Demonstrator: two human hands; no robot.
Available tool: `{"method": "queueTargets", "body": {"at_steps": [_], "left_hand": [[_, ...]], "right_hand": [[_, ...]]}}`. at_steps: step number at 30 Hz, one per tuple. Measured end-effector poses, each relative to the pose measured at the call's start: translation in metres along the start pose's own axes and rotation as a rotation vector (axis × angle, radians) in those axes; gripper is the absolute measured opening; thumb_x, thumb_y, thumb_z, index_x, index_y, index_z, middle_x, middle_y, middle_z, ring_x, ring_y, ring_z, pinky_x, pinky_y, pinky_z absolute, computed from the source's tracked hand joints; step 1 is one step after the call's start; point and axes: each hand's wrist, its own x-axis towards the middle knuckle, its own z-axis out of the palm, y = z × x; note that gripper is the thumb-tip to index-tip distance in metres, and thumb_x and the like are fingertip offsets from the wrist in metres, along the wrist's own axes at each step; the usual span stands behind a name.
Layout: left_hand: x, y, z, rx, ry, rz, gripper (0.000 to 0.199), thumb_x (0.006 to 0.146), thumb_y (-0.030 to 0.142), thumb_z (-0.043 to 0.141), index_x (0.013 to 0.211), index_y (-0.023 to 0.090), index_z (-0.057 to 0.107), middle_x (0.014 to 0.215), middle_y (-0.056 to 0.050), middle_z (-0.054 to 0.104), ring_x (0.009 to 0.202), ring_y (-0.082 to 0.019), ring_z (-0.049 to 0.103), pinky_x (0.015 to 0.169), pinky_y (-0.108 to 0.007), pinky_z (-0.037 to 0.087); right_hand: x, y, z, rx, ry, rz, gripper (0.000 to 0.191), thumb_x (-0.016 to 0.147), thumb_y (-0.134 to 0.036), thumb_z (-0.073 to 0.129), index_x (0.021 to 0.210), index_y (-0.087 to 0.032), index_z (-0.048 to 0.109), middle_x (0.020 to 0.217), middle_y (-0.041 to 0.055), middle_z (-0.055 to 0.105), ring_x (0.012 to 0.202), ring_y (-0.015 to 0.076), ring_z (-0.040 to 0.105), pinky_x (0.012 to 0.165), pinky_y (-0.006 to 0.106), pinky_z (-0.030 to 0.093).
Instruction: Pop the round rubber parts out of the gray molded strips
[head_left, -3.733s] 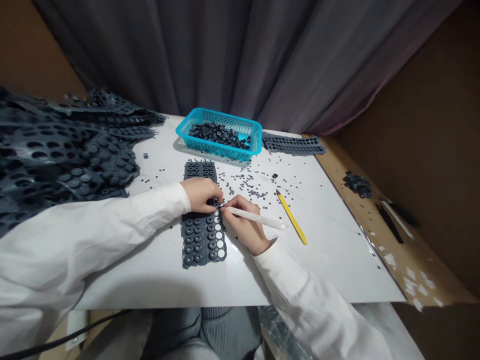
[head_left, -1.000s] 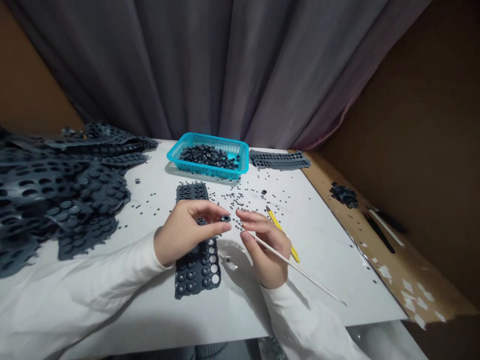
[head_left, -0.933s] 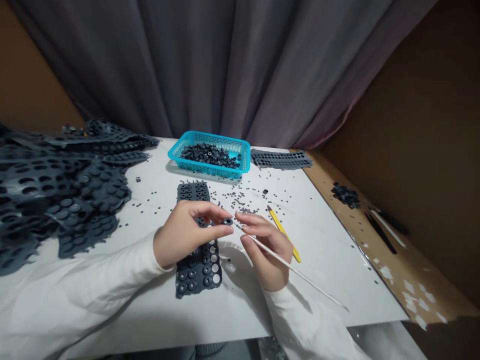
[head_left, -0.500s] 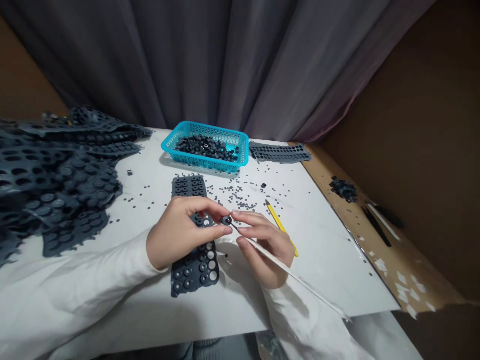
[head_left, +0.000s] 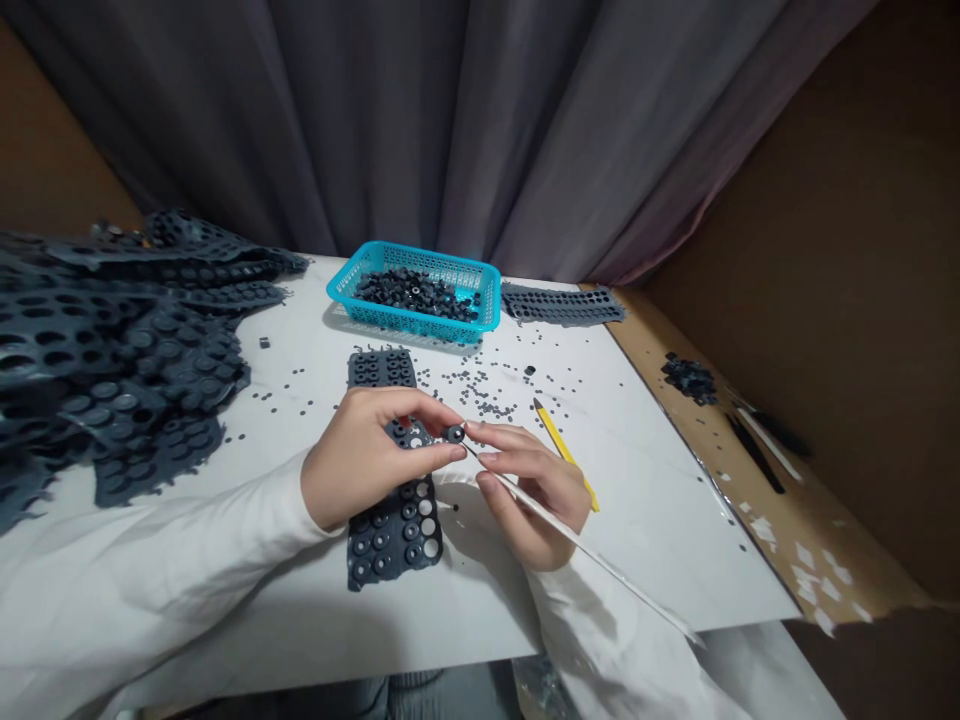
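Between its thumb and fingertips my left hand (head_left: 375, 455) pinches a small round black rubber piece (head_left: 454, 433). My right hand (head_left: 536, 490) grips a long thin white-handled tool (head_left: 592, 553), whose dark tip meets the lower right side of the piece. Whether the tip enters the piece is too small to tell. Under my left hand lies a black rubber sheet (head_left: 397, 550) of ring-shaped pieces, with several open holes along its right side. Behind the hands, a blue basket (head_left: 491, 300) holds many loose black pieces.
A yellow pen-like tool (head_left: 559, 445) lies right of my right hand. Large black rubber sheets (head_left: 150, 370) are heaped at the left. Another strip (head_left: 566, 303) lies beside the basket. Tiny black discs dot the white table (head_left: 660, 530). Black scraps (head_left: 688, 378) sit on the brown surface at right.
The small piece has turned between my fingertips, showing a different face. The camera view has shifted slightly; both hands keep nearly the same places.
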Motion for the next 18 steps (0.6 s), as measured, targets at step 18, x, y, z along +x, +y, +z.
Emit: {"method": "queueTargets", "body": {"at_steps": [18], "left_hand": [[0.043,-0.066,-0.003,-0.805,-0.273,-0.612,0.009,0.058,0.013,0.047,0.066,0.016,0.047,0.057,0.004,0.043,0.047,-0.006,0.034,0.045,-0.019,0.029]], "right_hand": [[-0.008,0.026,0.017,-0.094,0.098,0.592,0.007,0.076,-0.025,0.063,0.079,-0.019,0.063,0.064,-0.0008,0.06,0.058,0.0136,0.055,0.054,0.026,0.045]]}}
